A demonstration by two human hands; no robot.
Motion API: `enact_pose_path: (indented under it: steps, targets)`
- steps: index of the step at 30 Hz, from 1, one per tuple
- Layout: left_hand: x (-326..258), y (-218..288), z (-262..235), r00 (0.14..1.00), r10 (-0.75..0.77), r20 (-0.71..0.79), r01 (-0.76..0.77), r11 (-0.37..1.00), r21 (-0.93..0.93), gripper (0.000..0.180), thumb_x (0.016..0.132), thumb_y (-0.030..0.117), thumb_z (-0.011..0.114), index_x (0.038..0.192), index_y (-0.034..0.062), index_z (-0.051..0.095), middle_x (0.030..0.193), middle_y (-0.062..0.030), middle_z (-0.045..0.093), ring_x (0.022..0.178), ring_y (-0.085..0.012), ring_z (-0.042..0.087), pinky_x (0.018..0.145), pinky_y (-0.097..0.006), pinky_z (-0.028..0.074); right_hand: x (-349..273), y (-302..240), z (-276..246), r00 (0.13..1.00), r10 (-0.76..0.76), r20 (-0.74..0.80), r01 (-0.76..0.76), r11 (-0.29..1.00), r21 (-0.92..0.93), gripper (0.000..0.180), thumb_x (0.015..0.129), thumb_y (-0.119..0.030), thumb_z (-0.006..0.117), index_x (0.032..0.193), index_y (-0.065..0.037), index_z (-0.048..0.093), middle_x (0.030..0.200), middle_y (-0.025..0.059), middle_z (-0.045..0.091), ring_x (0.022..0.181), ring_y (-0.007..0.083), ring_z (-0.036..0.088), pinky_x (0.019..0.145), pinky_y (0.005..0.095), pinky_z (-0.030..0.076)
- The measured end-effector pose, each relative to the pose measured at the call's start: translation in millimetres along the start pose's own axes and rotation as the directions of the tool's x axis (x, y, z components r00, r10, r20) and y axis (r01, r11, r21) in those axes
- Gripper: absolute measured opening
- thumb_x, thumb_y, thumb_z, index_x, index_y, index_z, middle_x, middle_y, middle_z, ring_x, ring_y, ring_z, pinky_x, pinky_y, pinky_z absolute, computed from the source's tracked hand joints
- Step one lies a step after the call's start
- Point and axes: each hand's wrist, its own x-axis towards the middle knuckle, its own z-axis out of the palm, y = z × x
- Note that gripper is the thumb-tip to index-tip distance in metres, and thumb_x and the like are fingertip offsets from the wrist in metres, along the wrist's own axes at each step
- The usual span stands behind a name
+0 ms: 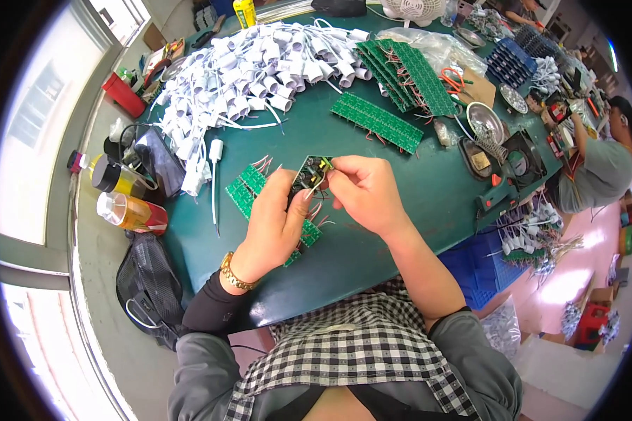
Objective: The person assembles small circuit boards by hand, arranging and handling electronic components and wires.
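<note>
Above the near edge of the green table (414,196) we hold a small circuit board (312,172) between both hands — our left hand (274,224) pinches its lower end from below, and our right hand (361,193) grips its right side with thumb and fingertips. The board's long axis runs from lower left to upper right, its component face turned up toward us — thin wires trail from its lower edge. Under our left hand lies a green panel of boards (249,189), and farther back a heap of white sockets (260,70).
</note>
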Motion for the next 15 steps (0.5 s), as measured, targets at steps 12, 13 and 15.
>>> enact_pose_path:
  steps: [12,13,15]
  targets:
    - [-0.6,-0.2,12.3,0.990,-0.139,-0.003,0.127,0.914,-0.385,0.012,0.092,0.009,0.048,0.098,0.0000,0.042,0.083,-0.0060,0.051,0.062,-0.0072,0.052,0.054,-0.023,0.046,-2.9,21.7,-14.1,0.974,-0.206,-0.092,0.188,0.967,-0.174,0.019,0.075,-0.002,0.048,0.074,0.004,0.065,0.057,0.0080,0.058,0.052,0.0087,0.053,0.047,0.0257,0.040]
    - [-0.5,-1.1,13.1,0.990,-0.142,-0.007,0.128,0.915,-0.383,0.012,0.092,0.009,0.048,0.098,0.0000,0.042,0.083,-0.0060,0.051,0.062,-0.0072,0.052,0.054,-0.023,0.046,-5.6,23.5,-16.0,0.974,-0.207,-0.087,0.190,0.967,-0.170,0.019,0.075,-0.002,0.048,0.074,0.004,0.065,0.057,0.0080,0.058,0.052,0.0087,0.053,0.047,0.0257,0.040]
    - [-0.6,-2.3,16.1,0.976,-0.197,0.096,0.219,0.888,-0.405,0.012,0.092,0.009,0.049,0.098,0.0002,0.043,0.074,-0.0032,0.052,0.058,-0.0066,0.051,0.052,-0.022,0.046,-13.9,27.3,-21.5,0.997,0.051,-0.057,-0.050,0.999,0.017,0.021,0.078,0.001,0.046,0.084,0.004,0.066,0.069,0.0073,0.063,0.051,0.0075,0.053,0.046,0.0204,0.041]
